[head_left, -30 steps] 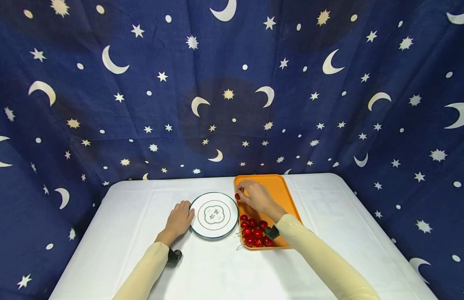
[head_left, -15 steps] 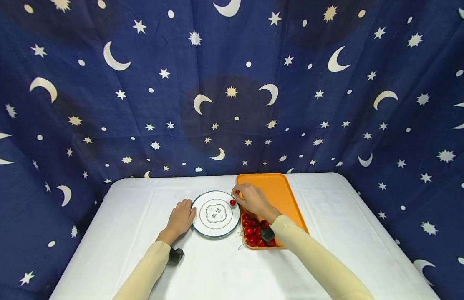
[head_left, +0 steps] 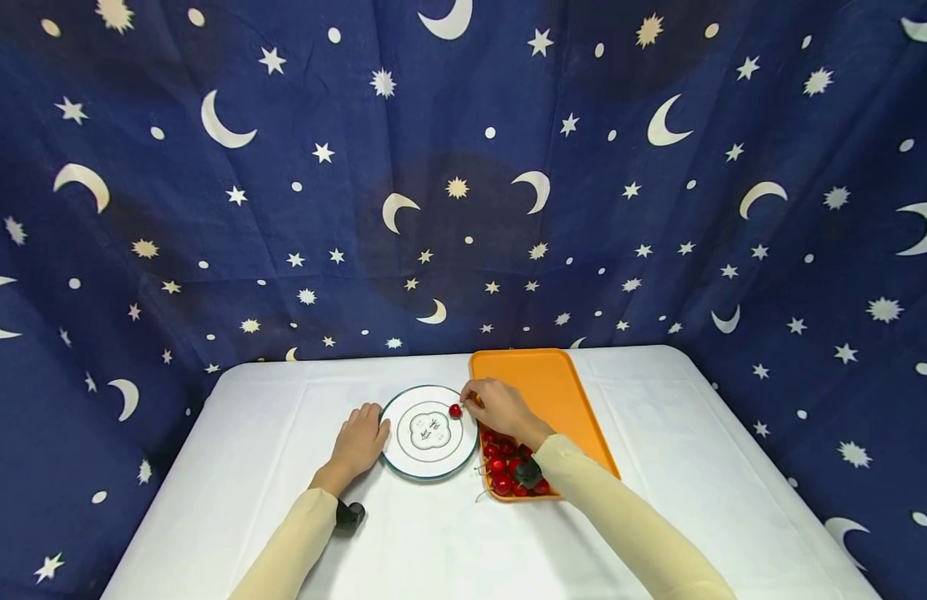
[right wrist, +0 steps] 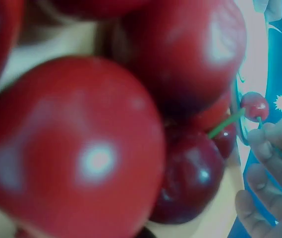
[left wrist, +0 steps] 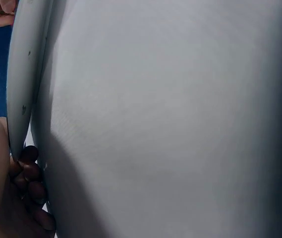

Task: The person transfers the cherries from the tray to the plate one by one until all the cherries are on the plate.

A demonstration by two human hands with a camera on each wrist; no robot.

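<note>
one stem-pinched cherry (right wrist: 255, 106) juts just beyond the right fingers (right wrist: 263, 149)

Room above plate (head_left: 429, 433), cherries (head_left: 497, 465) alongside

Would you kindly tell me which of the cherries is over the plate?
The one cherry that the right hand pinches by its stem over the plate; the other visible cherries lie clustered in the orange tray.

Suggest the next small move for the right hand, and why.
Probably lower the round red cherry onto the round white dark-rimmed plate: the right hand pinches the cherry's stem, the cherry is over the plate, and the left hand holds the plate's edge. Cherry-to-plate contact is unclear.
</note>
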